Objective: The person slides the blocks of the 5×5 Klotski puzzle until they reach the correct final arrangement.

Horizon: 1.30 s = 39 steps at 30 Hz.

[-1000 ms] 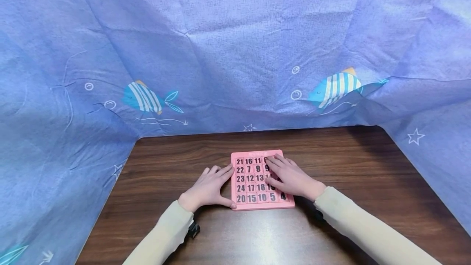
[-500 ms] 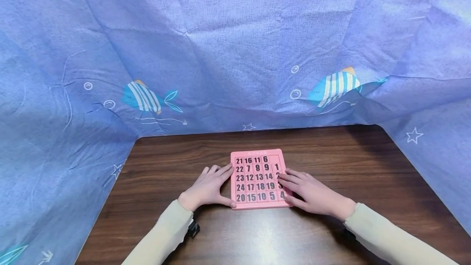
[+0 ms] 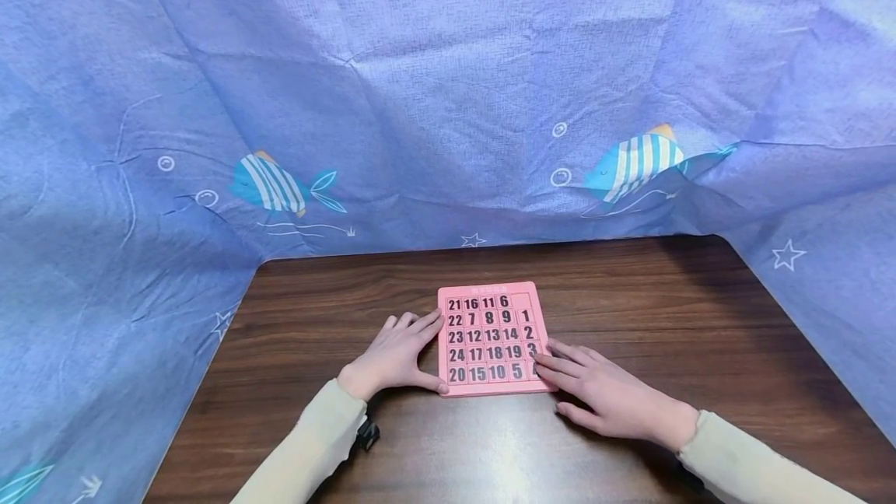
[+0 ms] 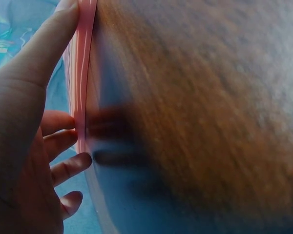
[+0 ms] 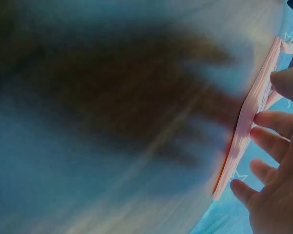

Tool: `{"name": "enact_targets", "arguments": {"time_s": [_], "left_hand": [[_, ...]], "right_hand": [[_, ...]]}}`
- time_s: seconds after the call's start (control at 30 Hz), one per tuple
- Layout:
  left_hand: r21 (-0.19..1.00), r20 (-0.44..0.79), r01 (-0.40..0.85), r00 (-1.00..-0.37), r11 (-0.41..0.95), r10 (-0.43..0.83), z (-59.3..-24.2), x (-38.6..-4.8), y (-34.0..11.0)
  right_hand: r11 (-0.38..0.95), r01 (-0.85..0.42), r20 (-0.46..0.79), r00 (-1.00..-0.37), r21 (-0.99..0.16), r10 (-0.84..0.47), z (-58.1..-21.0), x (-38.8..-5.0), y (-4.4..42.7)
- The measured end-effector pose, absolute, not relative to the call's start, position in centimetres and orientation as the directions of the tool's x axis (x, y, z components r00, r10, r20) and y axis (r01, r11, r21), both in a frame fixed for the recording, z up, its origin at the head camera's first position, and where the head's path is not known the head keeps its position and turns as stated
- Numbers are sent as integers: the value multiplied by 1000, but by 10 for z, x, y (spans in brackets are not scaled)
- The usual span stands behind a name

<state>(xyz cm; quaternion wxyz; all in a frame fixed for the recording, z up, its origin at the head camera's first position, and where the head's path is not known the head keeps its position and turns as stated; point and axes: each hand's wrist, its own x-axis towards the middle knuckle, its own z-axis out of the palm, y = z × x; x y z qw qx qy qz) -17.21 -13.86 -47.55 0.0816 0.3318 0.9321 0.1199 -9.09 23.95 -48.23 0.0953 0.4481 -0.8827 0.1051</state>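
A pink sliding number puzzle [image 3: 498, 390] lies flat on the table, with black numbers on its tiles. Its top right slot [image 3: 521, 302] holds no tile. My left hand [image 3: 395, 358] rests along the puzzle's left side, index fingertip on the edge and thumb at the near left corner. In the left wrist view the thumb [image 4: 51, 46] touches the pink rim. My right hand [image 3: 612, 395] lies at the lower right, its fingers extended and fingertips over the tile below 3 [image 3: 532, 351], largely covering that tile. The right thumb points toward the near right corner.
The dark wood-grain table [image 3: 336, 286] extends around the puzzle on all sides. A blue cloth [image 3: 434, 99] printed with fish and stars hangs behind and beside it. A black strap piece [image 3: 367, 434] shows under the left wrist.
My right hand has moved from the puzzle's upper right down along the right column to the near right corner, uncovering 1, 2 and the top right slot. The left hand stays put.
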Motion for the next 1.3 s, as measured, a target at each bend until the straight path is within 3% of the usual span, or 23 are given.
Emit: {"name": "enact_targets", "arguments": {"time_s": [0.2,0.77,1.3], "left_hand": [[283,-78,595,-768,752,636,-475,-172,-139],[277,-61,601,-767,749,638,-476,-173,-139],[272,-66,602,-767,751,638,-476,-172,-138]], "right_hand": [[548,-833,281,-546,-78,-789,-484,-87,240],[546,-834,291,-542,-76,-788,-489,-101,241],[577,-805,234,-593,-139,-770,-483,-117,241]]}}
